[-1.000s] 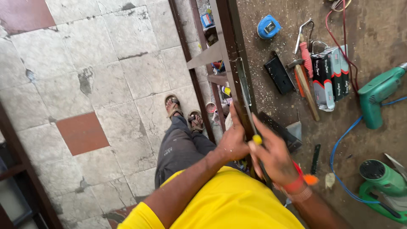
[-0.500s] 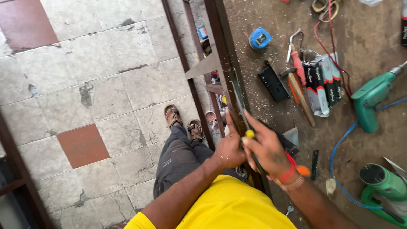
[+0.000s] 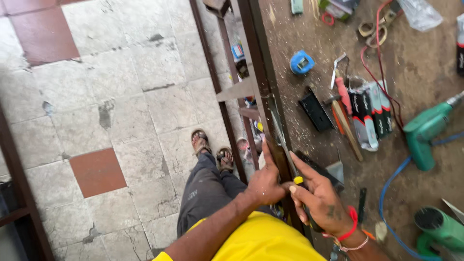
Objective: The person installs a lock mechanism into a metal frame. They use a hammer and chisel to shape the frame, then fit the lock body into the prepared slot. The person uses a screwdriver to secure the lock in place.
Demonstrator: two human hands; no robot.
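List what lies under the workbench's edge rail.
Under the dark edge rail, lower crossbars and small colourful items on a shelf show, beside the person's sandalled feet on the tiled floor. The benchtop hides whatever lies further under it.

Both forearms reach forward from the near edge, bare below a yellow shirt. The left hand (image 3: 265, 181) is curled, its index finger stretched straight toward the far side, the other fingers folded in. The right hand (image 3: 321, 200) sits just right of it, touching, fingers pinched together with the index extended. The right wrist wears red and beaded bands.
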